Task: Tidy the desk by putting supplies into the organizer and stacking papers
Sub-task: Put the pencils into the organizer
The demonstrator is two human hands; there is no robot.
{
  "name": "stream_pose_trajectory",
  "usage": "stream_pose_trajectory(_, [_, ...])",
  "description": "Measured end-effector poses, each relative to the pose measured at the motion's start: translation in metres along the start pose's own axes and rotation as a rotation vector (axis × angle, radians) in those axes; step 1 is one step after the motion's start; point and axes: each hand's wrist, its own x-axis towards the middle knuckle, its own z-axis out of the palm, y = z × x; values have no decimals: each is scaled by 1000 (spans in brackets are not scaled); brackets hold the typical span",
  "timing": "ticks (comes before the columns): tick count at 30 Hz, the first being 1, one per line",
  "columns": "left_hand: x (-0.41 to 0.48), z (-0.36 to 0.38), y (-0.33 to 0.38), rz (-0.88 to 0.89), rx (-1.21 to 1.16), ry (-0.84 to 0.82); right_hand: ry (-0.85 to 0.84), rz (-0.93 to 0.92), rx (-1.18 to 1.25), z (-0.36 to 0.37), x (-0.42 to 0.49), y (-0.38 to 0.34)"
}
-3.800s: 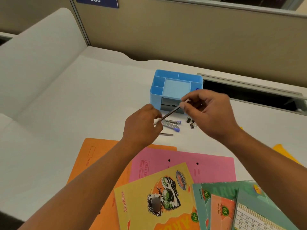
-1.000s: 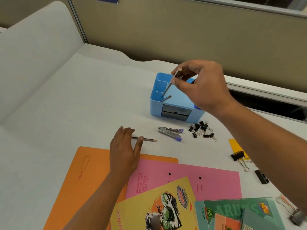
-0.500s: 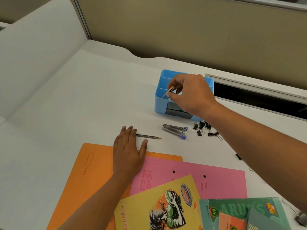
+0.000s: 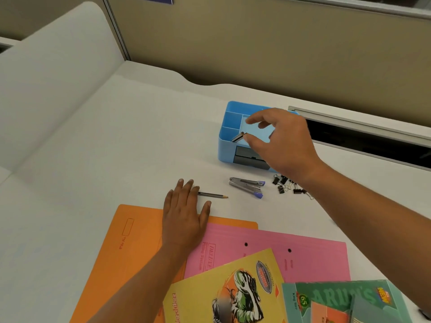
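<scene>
Right hand (image 4: 284,145) hovered over blue organizer (image 4: 225,148), fingers spread, gripping nothing — pencils (image 4: 237,137) in compartment just off thumb tip. Left hand (image 4: 184,217) lay flat, fingers over loose pencil (image 4: 213,195) end.

The organizer (image 4: 225,148) sits far back on the desk (image 4: 116,148), pencils (image 4: 238,137) in its front-left compartment. Before it lie a stapler (image 4: 247,184), clips (image 4: 283,184) to its right, a pencil (image 4: 213,195) to its left. Nearest, the left folder (image 4: 130,241) lies partly under the right folder (image 4: 303,255), books (image 4: 210,294) atop.
</scene>
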Motion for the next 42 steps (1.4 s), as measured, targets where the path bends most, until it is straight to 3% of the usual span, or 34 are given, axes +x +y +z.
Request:
stream_pose_trajectory(3, [2,-1,1,105,36,38,81,4,98,-8,-27,0])
stream_pose_trajectory(7, [15,-4,5,183,20,72,13,96,170,8,-80,19])
stream_pose_trajectory(15, [41,-3,10,299,99,-91,-308,162,-91,43,-161,75])
stream_pose_trajectory(24, [59,-12,21,581,202,-112,-329,19,-191,52,-173,91])
stream_pose_trajectory(27, [66,-35,36,537,44,-49,-309,8,-196,53,-173,92])
stream_pose_trajectory(31, [88,-81,58,321,-270,150,-314,6,-209,53,-175,93])
stream_pose_trajectory(34, [109,-109,65,255,-445,246,-309,2,-217,53,-175,93])
stream_pose_trajectory(42, [136,-104,67,224,-484,288,-260,-29,-211,56,-178,97])
